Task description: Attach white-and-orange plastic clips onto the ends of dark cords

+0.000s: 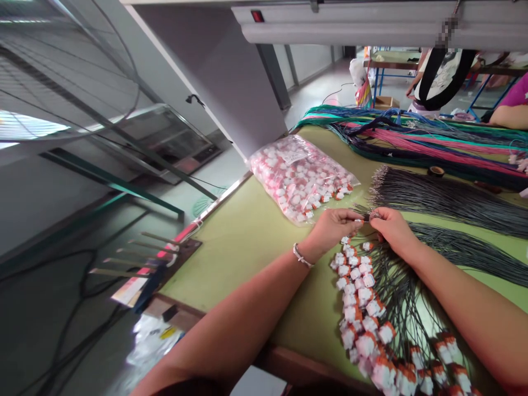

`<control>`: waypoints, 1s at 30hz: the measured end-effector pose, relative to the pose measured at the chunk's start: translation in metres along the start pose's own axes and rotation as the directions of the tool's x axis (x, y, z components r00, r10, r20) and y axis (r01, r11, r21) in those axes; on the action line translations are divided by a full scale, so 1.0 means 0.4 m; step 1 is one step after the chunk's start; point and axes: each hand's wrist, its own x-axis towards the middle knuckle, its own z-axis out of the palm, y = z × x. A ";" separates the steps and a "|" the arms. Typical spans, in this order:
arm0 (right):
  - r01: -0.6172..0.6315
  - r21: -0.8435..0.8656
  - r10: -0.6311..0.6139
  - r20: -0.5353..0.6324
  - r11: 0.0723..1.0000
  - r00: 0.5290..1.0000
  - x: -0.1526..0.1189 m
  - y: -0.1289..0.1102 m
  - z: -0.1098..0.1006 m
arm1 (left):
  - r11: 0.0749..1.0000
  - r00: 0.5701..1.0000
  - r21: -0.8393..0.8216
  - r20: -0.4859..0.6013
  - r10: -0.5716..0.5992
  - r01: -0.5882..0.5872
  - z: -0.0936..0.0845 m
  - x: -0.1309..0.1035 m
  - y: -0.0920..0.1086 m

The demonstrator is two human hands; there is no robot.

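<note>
My left hand [336, 226], with a white bracelet at its wrist, pinches a small white-and-orange connector. Close beside it, my right hand [391, 226] is closed on the end of a thin black wire; my fingers partly cover the spot where the two meet. Below my hands hangs a long cluster of white-and-orange connectors [365, 297] with black wires attached, curving down to the table's near edge. Further black wires [466, 250] run under and past my right wrist. A clear plastic bag [301, 173] full of similar connectors lies just beyond my left hand.
A sheaf of black wires [445, 198] with metal tips lies on the green table [223, 264]. Behind it stretch bundles of coloured cables [412, 137] and a roll of black tape [436, 171]. A pronged rack [144, 258] is at the left edge. Other people are at the back right.
</note>
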 end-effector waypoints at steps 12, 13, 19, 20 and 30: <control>-0.015 0.072 0.015 0.008 0.997 1.000 -0.004 -0.005 -0.003 | 0.990 0.998 -0.134 -0.051 0.048 -0.054 0.034 0.002 -0.014; -0.015 0.067 0.016 -0.007 0.998 1.000 -0.003 -0.004 -0.003 | 0.989 0.999 -0.145 -0.042 0.028 -0.034 0.031 0.003 -0.015; 0.029 -0.072 -0.031 -0.034 0.997 0.999 -0.004 -0.002 0.001 | 0.987 0.999 -0.157 -0.038 0.011 -0.016 0.023 0.002 -0.015; 0.035 -0.092 -0.037 -0.029 0.995 0.999 -0.004 -0.002 0.001 | 0.987 0.999 -0.162 -0.045 0.012 -0.019 0.024 0.002 -0.016; 0.019 -0.109 -0.017 0.016 0.994 1.000 -0.002 0.008 -0.003 | 0.986 0.998 -0.155 -0.049 0.047 -0.054 0.021 0.006 -0.024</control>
